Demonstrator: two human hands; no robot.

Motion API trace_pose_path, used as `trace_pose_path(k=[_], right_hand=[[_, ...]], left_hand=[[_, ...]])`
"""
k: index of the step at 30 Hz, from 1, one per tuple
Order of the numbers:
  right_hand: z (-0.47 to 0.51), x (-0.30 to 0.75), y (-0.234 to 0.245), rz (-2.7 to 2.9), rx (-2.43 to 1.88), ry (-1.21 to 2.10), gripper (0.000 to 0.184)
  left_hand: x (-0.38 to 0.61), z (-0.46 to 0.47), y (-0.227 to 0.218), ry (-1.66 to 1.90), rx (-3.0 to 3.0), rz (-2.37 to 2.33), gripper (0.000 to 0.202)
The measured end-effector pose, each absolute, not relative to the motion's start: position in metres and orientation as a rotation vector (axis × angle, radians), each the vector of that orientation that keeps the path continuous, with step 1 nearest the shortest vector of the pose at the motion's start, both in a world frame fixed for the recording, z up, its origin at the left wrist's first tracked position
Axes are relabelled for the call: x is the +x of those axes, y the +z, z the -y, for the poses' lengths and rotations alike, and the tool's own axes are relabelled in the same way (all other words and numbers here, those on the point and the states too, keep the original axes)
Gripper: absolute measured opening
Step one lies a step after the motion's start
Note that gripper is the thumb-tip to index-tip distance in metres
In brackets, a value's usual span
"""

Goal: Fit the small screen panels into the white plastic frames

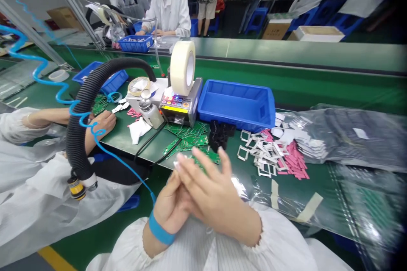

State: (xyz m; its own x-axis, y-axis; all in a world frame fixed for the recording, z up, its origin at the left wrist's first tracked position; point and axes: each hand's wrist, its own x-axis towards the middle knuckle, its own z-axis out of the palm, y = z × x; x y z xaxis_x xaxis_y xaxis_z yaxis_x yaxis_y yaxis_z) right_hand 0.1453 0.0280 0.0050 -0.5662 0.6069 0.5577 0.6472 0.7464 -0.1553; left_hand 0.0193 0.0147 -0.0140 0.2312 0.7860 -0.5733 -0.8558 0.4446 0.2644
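My left hand (171, 203), with a blue wrist strap (161, 228) on its wrist, is held close in front of my body. Its thumb points up, while its other fingers are largely hidden behind my right hand (213, 194). The right hand overlaps it, back towards me, fingers stretched and spread. A small white spot shows near the fingertips; I cannot make out what it is. Just beyond the hands lie green circuit boards (190, 137) and black pieces (219, 133). White frames (263, 152) and pink strips (294, 161) are heaped to the right.
A blue bin (237, 103) stands behind the parts, beside a tape dispenser (178, 110) carrying a large roll (182, 67). A dispenser bottle (151, 112) is next to it. A black hose (78, 127) arches on the left, near a co-worker's hand (106, 122). Plastic bags (359, 135) lie right.
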Motion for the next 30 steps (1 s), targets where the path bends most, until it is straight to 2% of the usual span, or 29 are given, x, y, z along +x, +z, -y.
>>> trace_pose_path(k=[2, 3, 5, 11, 15, 16, 21, 26, 30], right_hand=[[-0.021, 0.153, 0.001, 2.549, -0.880, -0.058, 0.058], [-0.018, 0.158, -0.001, 2.575, -0.867, -0.011, 0.060], [-0.014, 0.169, -0.005, 2.500, -0.877, 0.110, 0.054], [-0.009, 0.194, -0.002, 2.234, -0.889, 0.298, 0.022], [-0.004, 0.193, 0.000, 2.138, -0.844, 0.182, 0.022], [-0.003, 0.191, -0.001, 2.119, -0.853, 0.137, 0.023], [-0.013, 0.188, -0.017, 2.178, -0.865, 0.143, 0.018], [-0.036, 0.203, -0.040, 2.120, -1.355, 0.365, 0.017], [-0.040, 0.198, -0.058, 2.226, -1.623, 0.295, 0.019]], left_hand=[[0.015, -0.015, -0.019, 1.101, -0.126, -0.771, 0.029], [0.014, -0.014, -0.022, 1.090, -0.090, -0.784, 0.022], [0.012, -0.012, -0.025, 1.049, 0.077, -0.764, 0.012], [0.014, -0.003, -0.020, 0.780, 0.516, -0.674, 0.018], [0.022, 0.000, -0.026, 0.781, 0.372, -0.536, 0.048], [0.023, 0.000, -0.028, 0.782, 0.324, -0.509, 0.050], [0.019, -0.002, -0.041, 0.929, 0.167, -0.581, 0.032], [-0.009, -0.011, -0.058, 1.043, 0.150, -0.747, 0.035], [-0.020, -0.014, -0.071, 1.066, 0.124, -0.835, 0.025]])
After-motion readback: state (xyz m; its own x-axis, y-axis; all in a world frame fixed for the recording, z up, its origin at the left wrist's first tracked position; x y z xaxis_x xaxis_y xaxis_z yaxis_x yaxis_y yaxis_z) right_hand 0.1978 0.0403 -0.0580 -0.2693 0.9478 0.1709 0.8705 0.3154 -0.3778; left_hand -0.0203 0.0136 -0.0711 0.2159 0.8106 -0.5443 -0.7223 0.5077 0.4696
